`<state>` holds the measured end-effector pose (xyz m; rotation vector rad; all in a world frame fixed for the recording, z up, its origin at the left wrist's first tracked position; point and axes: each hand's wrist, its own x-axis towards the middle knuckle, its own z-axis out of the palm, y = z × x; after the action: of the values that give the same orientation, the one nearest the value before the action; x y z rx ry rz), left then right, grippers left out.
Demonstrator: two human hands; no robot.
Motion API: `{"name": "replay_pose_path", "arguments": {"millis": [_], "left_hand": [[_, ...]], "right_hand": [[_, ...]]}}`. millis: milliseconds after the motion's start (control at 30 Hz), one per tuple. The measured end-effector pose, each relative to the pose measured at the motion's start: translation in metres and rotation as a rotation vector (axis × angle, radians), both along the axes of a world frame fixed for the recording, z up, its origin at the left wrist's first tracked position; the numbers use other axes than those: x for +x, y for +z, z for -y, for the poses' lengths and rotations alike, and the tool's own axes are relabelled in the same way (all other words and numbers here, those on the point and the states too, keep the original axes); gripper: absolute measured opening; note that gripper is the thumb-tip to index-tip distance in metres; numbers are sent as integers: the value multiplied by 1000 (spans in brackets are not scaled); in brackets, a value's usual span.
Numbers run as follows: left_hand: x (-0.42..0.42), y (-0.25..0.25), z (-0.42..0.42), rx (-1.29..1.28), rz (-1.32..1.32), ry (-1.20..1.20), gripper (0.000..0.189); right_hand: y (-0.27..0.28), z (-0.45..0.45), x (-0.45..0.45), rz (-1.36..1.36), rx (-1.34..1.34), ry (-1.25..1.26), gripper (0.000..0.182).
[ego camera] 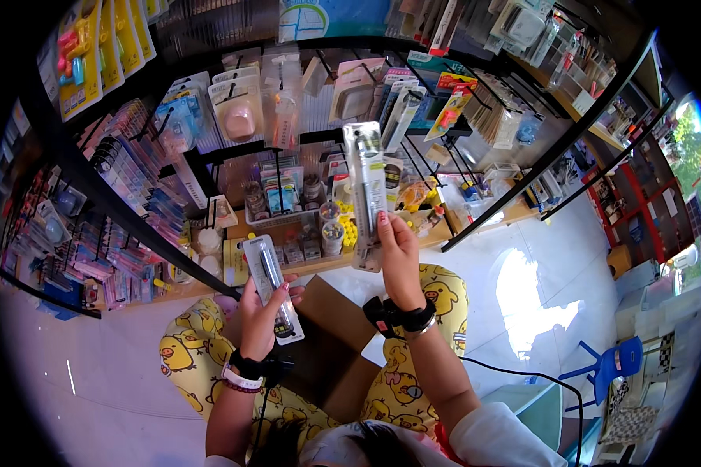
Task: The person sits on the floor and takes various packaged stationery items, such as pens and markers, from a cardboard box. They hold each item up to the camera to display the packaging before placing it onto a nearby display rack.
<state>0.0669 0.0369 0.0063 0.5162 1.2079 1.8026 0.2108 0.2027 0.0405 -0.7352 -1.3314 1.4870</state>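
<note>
My left hand [263, 315] grips a narrow blister pack [271, 289] with a dark pen-like item inside, held over an opened cardboard box [321, 350] between my knees. In my right hand [398, 251], raised higher and farther forward, is a longer clear blister pack [365, 192] holding a slim dark pen-like item. The right pack stands nearly upright in front of the display rack. The two packs are apart. Black bands with small devices are on both wrists. Parts of both packs are hidden by my fingers and thumbs.
A black-framed rack with metal hooks holds hanging packs, such as a pink sponge pack [239, 119]. Below is a wooden shelf [321, 262] with a white basket [283, 216] and small jars. A blue chair [616, 359] and a pale teal bin [526, 408] stand to the right. A black cable runs beside my right knee.
</note>
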Motion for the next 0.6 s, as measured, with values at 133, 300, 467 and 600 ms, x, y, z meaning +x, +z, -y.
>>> {"name": "replay_pose_path", "arguments": {"millis": [133, 300, 467, 600], "left_hand": [[2, -2, 2, -4, -11, -39, 36], [4, -4, 1, -27, -1, -46, 37], [3, -4, 2, -10, 3, -29, 36], [3, -2, 4, -13, 2, -28, 35]], "right_hand": [[10, -29, 19, -50, -19, -69, 26], [15, -60, 32, -137, -106, -61, 27], [21, -70, 31, -176, -135, -49, 28], [20, -75, 29, -201, -147, -37, 27]]}}
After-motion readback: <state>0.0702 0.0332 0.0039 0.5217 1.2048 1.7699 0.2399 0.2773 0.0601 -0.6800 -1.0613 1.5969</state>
